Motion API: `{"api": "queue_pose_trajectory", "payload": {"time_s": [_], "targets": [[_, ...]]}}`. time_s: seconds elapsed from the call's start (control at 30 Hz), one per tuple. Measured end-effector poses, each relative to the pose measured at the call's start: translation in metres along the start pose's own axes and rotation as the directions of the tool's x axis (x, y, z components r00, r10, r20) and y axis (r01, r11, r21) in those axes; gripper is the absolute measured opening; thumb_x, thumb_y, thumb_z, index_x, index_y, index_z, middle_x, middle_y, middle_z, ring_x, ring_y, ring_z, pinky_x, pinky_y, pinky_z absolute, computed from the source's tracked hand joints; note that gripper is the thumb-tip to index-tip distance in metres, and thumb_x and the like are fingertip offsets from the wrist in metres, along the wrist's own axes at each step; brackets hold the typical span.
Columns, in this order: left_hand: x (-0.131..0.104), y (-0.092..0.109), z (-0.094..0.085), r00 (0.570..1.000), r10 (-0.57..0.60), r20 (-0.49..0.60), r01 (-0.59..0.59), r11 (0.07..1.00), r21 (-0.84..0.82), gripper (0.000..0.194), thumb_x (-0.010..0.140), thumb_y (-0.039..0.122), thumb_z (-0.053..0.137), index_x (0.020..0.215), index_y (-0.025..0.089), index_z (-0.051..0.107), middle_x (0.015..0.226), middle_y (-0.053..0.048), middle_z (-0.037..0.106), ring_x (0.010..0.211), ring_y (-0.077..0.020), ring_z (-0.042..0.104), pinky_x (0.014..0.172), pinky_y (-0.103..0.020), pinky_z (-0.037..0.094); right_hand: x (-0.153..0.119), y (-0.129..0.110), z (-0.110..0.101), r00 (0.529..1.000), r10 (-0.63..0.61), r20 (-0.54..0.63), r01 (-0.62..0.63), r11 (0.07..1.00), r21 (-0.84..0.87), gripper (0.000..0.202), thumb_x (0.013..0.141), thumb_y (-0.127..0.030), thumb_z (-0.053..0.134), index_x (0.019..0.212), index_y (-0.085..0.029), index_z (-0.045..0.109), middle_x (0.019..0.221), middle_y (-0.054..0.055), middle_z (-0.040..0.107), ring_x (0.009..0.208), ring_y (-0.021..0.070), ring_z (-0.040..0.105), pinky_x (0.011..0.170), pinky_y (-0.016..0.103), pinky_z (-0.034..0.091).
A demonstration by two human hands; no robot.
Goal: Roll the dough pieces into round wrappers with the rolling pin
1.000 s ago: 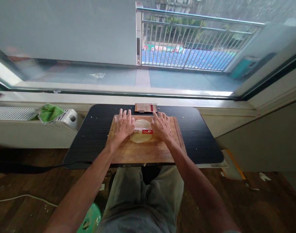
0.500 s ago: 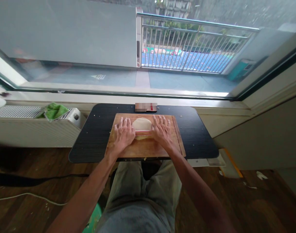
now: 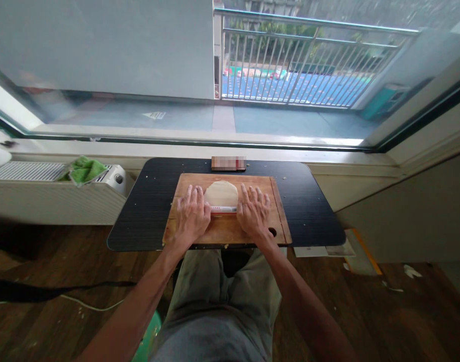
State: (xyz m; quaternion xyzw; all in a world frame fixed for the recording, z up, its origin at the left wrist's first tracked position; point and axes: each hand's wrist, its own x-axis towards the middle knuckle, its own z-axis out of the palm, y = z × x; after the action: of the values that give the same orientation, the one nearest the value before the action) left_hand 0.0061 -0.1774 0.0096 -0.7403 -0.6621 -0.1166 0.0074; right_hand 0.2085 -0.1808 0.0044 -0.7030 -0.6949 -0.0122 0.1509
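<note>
A flat, rounded sheet of pale dough [image 3: 221, 192] lies on a wooden cutting board [image 3: 218, 235]. Across the dough's near edge runs a narrow red-and-white stick with print on it [image 3: 223, 209]; both its ends are hidden under my hands. My left hand [image 3: 194, 211] rests palm down over the left end, fingers stretched forward on the board. Over the right end lies my right hand [image 3: 254, 208], also palm down, its fingers spread. Whitish residue shows on the fingers of both hands.
The board sits on a small black table [image 3: 314, 211] over my knees. A flat object, partly blurred out [image 3: 228, 163], lies at the table's far edge. Beyond are a windowsill and window. At left a radiator [image 3: 56, 201] carries a green cloth [image 3: 84, 170].
Both hands and the stick have moved a little towards me, from across the dough to its near edge. More of the dough's surface shows. The view has shifted slightly.
</note>
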Motion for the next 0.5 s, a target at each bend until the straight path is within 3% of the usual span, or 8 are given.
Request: {"api": "queue_pose_trajectory", "payload": {"time_s": [0.27, 0.5], "targets": [[0.020, -0.002, 0.005, 1.000, 0.016, -0.007, -0.016, 1.000, 0.001, 0.066, 0.105, 0.031, 0.034, 0.166, 0.009, 0.049, 0.171, -0.019, 0.051, 0.167, -0.0364, 0.036, 0.129, -0.059, 0.039, 0.014, 0.000, 0.005, 0.998, 0.028, -0.055, -0.026, 0.999, 0.045, 0.073, 0.108, -0.029, 0.044, 0.179, -0.025, 0.029, 0.166, 0.015, 0.058, 0.155, 0.0364, 0.046, 0.129, 0.057, 0.028], [0.053, -0.003, 0.009, 0.999, 0.025, 0.025, -0.026, 0.999, 0.022, 0.066, 0.104, 0.030, 0.035, 0.164, 0.008, 0.052, 0.172, -0.022, 0.049, 0.166, -0.0384, 0.035, 0.129, -0.064, 0.037, 0.049, 0.003, 0.003, 0.999, 0.020, -0.026, -0.019, 0.999, 0.036, 0.062, 0.111, -0.031, 0.042, 0.173, -0.023, 0.043, 0.160, 0.015, 0.061, 0.149, 0.0348, 0.048, 0.125, 0.052, 0.034]]}}
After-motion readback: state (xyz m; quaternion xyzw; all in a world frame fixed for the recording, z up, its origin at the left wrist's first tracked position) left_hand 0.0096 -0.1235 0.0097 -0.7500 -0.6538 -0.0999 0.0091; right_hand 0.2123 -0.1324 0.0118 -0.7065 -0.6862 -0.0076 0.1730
